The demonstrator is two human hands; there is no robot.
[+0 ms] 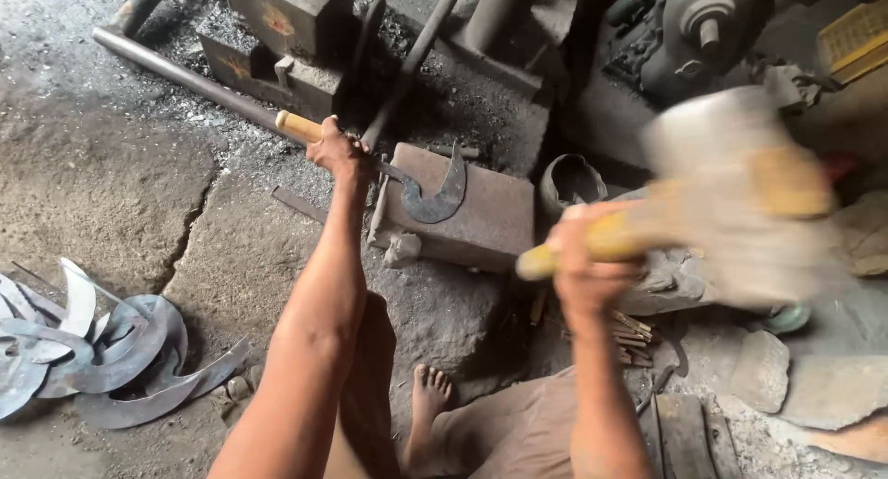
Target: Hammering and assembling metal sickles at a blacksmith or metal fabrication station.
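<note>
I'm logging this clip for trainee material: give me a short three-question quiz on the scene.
1. True or false: the curved sickle blade lies on the metal block.
2. Which hand grips the blurred hammer: A left hand, B right hand?
3. Fill in: the pile of finished blades lies on the ground to the person's ____ side.

Key: 1 true; 2 B; 3 left.
</note>
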